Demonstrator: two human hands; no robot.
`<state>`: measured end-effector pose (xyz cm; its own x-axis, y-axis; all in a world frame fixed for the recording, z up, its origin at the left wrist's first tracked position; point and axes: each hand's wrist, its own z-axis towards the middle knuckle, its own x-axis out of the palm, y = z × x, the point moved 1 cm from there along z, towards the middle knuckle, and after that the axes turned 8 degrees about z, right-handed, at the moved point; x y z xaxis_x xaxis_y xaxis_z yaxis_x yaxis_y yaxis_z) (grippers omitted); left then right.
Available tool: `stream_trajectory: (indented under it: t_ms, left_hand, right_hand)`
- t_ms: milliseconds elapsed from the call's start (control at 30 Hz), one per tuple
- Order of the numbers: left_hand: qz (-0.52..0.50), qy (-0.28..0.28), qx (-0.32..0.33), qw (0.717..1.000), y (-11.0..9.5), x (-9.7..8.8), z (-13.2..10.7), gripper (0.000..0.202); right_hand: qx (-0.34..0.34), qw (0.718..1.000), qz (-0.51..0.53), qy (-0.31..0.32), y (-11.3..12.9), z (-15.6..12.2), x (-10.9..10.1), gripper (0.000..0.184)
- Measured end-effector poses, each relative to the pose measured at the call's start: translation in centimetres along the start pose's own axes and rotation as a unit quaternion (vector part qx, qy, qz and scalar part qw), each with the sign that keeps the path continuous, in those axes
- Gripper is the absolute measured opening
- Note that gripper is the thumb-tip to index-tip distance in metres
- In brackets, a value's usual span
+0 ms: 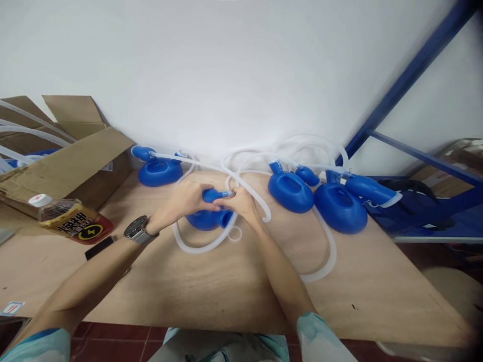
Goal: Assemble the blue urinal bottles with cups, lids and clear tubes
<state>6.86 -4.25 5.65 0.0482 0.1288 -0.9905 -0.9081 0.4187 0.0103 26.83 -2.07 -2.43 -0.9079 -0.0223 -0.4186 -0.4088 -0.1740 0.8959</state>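
In the head view my left hand [193, 195] is wrapped around a small blue urinal funnel [211, 195], holding its wide end. A clear spout on the funnel reaches to the right, toward my right hand [242, 205]. My right fingers are closed on the hose clamp [233, 192], a small metal piece at that spout; the fingers partly hide the joint. Below both hands lies a blue urinal bottle [204, 220] with its round mouth facing right. A translucent white hose [199, 250] loops in front of it, beside a thin white ring [235, 234].
Blue urinal bottles with hoses stand at back left [160, 172] and right [290, 191]. An open cardboard box [75, 161] holds more hoses at left, near a drink bottle [75, 221] and a black phone [99, 248]. A blue metal frame [407, 75] stands right of the wooden table [211, 296].
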Motion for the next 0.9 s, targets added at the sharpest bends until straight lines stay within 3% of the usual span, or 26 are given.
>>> stream_trajectory:
  t_ms: [167, 400, 533, 733, 900]
  left_hand:
    - [0.024, 0.006, 0.011, 1.0, -0.2, 0.0, -0.2, 0.065]
    - [0.034, 0.027, 0.012, 0.999, -1.6, 0.0, -1.1, 0.055]
    - [0.029, 0.023, 0.027, 0.999, -1.2, 0.4, -0.9, 0.056]
    - [-0.039, 0.0, 0.056, 0.998, 0.1, 0.8, -0.5, 0.055]
    - [-0.026, -0.009, 0.057, 0.998, 0.1, 0.3, -0.2, 0.058]
  right_hand:
    - [0.032, 0.999, -0.004, 0.021, 0.6, -0.2, -0.5, 0.056]
    - [-0.05, 0.983, 0.067, 0.164, 1.6, -0.5, -2.4, 0.04]
    - [-0.023, 0.966, 0.143, 0.216, 0.7, 0.2, -1.9, 0.036]
    - [0.01, 0.974, 0.173, 0.146, -0.7, 0.3, -0.4, 0.039]
    - [0.0, 0.986, 0.13, 0.101, -1.4, -0.3, 0.3, 0.044]
